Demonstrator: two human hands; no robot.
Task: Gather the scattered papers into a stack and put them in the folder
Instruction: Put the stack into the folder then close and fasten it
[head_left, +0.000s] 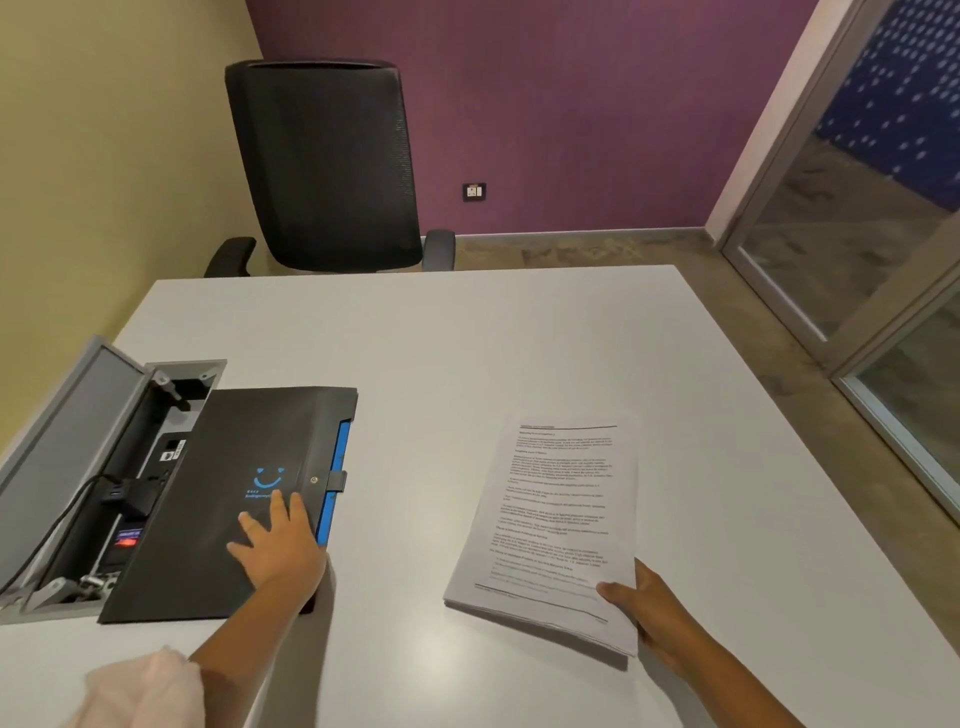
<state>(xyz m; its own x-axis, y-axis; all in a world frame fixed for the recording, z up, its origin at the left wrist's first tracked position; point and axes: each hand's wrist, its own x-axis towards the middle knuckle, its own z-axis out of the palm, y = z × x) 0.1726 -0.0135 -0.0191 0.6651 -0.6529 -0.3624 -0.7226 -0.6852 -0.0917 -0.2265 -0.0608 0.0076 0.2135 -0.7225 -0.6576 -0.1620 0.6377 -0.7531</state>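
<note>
A stack of printed white papers (556, 519) is held at the right of the white table (467, 338), its near edge lifted a little off the surface. My right hand (649, 608) grips the stack's near right corner, thumb on top. A closed black folder (228, 499) with a blue edge strip, a snap strap and a blue smile logo lies at the left. My left hand (275, 551) rests flat on the folder's near right part, fingers spread.
An open grey cable box (78, 467) with plugs and wires is set into the table beside the folder, partly under it. A black mesh office chair (327, 166) stands at the far edge. A glass partition (857, 234) is on the right.
</note>
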